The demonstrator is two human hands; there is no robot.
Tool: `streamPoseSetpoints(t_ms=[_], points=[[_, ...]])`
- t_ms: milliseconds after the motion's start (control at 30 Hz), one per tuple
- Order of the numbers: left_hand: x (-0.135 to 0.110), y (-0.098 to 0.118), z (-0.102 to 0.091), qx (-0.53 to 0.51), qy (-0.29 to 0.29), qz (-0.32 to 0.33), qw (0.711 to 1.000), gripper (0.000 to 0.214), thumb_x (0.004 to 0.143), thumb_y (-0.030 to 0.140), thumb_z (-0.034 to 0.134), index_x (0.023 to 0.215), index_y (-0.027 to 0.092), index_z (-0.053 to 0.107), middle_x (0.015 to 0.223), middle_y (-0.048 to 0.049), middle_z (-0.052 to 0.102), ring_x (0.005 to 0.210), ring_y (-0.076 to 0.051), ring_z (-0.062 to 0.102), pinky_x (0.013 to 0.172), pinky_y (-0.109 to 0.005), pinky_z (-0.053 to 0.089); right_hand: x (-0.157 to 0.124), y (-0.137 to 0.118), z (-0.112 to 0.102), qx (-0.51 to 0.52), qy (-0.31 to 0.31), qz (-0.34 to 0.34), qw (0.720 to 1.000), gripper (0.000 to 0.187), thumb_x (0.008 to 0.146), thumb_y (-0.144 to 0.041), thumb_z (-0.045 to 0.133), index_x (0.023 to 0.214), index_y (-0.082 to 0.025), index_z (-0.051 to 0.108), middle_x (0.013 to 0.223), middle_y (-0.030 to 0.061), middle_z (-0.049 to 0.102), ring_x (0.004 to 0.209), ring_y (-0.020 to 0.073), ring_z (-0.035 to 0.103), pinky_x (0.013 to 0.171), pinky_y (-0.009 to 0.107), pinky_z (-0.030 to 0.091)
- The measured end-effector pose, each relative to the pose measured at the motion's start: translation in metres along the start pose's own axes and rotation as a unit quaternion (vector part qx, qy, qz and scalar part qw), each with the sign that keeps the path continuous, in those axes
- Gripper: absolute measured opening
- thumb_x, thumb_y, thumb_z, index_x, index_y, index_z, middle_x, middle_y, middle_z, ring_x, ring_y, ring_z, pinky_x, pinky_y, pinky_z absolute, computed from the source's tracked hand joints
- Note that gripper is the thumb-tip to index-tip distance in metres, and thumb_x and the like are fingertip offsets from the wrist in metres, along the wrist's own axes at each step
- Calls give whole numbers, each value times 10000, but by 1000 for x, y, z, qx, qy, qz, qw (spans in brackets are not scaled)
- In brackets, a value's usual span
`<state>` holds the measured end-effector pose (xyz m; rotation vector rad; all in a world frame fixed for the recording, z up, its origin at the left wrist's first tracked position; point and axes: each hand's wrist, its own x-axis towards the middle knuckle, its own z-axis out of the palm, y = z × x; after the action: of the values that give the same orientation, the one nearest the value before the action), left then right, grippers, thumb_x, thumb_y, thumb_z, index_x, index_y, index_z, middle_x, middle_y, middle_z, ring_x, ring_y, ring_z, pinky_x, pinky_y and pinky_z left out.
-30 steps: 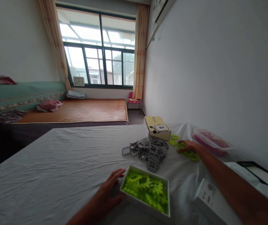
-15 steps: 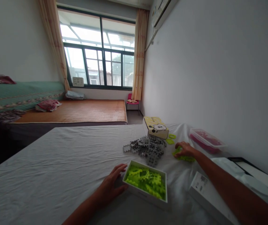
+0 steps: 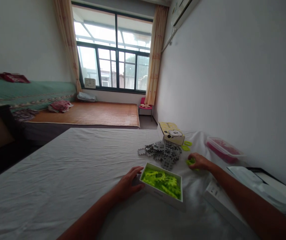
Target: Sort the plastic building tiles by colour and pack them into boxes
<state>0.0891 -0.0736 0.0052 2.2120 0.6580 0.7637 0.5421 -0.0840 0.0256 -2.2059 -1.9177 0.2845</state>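
A white open box (image 3: 161,199) stands on the cloth in front of me, filled with bright green toothed plastic pieces (image 3: 163,181). At its left side is my left hand (image 3: 129,182), thumb and fingers apart, with the fingertips at the box's edge. Further right, my right hand (image 3: 200,162) has its fingers closed over green plastic building pieces (image 3: 191,161) at the cloth. The palm hides part of them. Behind the box lies a heap of grey toothed pieces (image 3: 164,153). Two loose green pieces (image 3: 186,145) rest beyond my right hand.
A yellow cartoon box (image 3: 171,133) stands at the table's far edge. To the right are a clear-lidded pink tub (image 3: 224,150), a white carton (image 3: 218,196) under my right forearm, and pale plastic packaging (image 3: 260,186). The white cloth (image 3: 82,166) spreads leftwards; a bed (image 3: 95,113) lies beyond.
My view has turned a little to the left and down. My right hand has closed more tightly over the green pieces, and fewer show beneath it. My left hand stays by the box.
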Motion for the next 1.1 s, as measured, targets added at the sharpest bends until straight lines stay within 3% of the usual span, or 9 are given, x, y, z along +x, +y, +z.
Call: streamPoseSetpoints(t_ms=[167,233,333,433,533,667,767,900,1100], points=[[0,2,0,3,-1,-4,1000,615,790,301,617,1361,253,393,1345,-84,457,1126,-206,533,980,-331,446,-15,-25,-16,12,15,-1,1000,327,601,-285,634,913,-186,632,975,68,632,875,228,604,794,324,470],[0,3,0,3,-6,-2,1000,606,794,308,614,1358,249,399,1343,-86,461,1132,-207,529,979,-327,442,-24,-55,-25,61,22,-31,997,329,642,-306,614,950,-190,620,987,64,632,828,211,613,733,315,485],[0,5,-1,4,-8,-4,1000,610,792,315,617,1357,243,400,1338,-89,467,1141,-211,521,977,-326,438,-40,-118,-29,143,31,-154,977,322,653,-290,637,963,-207,613,1032,51,616,894,201,601,770,309,485],[-1,6,-2,7,-10,-9,1000,612,789,310,618,1358,241,403,1327,-90,477,1148,-214,515,982,-333,432,-53,-180,-18,150,26,-277,949,361,621,-235,688,974,-220,613,1053,45,593,977,194,568,870,323,454],[-2,7,-2,7,-5,-10,1000,607,791,321,614,1356,246,405,1311,-83,488,1140,-209,522,981,-333,433,-60,-214,-4,143,10,-323,936,438,586,-281,764,994,-220,616,1101,62,572,1018,208,552,917,344,431],[-4,7,-1,9,-1,-9,1000,608,789,324,615,1354,249,401,1312,-78,488,1128,-205,531,983,-339,432,-66,-214,-6,151,-3,-307,940,385,694,-381,701,1033,-224,613,1065,64,604,947,198,586,853,326,460],[-4,7,-1,12,-5,-13,1000,613,791,309,609,1362,254,392,1331,-74,478,1150,-209,519,984,-335,431,-75,-198,-17,151,19,-251,956,290,790,-351,580,1043,-213,611,1015,61,644,910,198,604,823,323,461],[-4,9,-2,17,-17,-5,1000,636,783,296,612,1374,258,380,1376,-70,447,1220,-225,465,1036,-339,385,-92,-172,-23,149,-18,-180,972,285,854,-356,468,1046,-219,627,901,36,690,804,197,631,744,320,474],[-4,9,-1,35,-17,-13,999,642,774,296,619,1370,250,387,1393,-72,435,1241,-232,451,1057,-347,358,-101,-149,-19,117,19,-183,976,271,829,-422,514,907,-240,698,1080,67,673,1009,251,595,826,363,473]])
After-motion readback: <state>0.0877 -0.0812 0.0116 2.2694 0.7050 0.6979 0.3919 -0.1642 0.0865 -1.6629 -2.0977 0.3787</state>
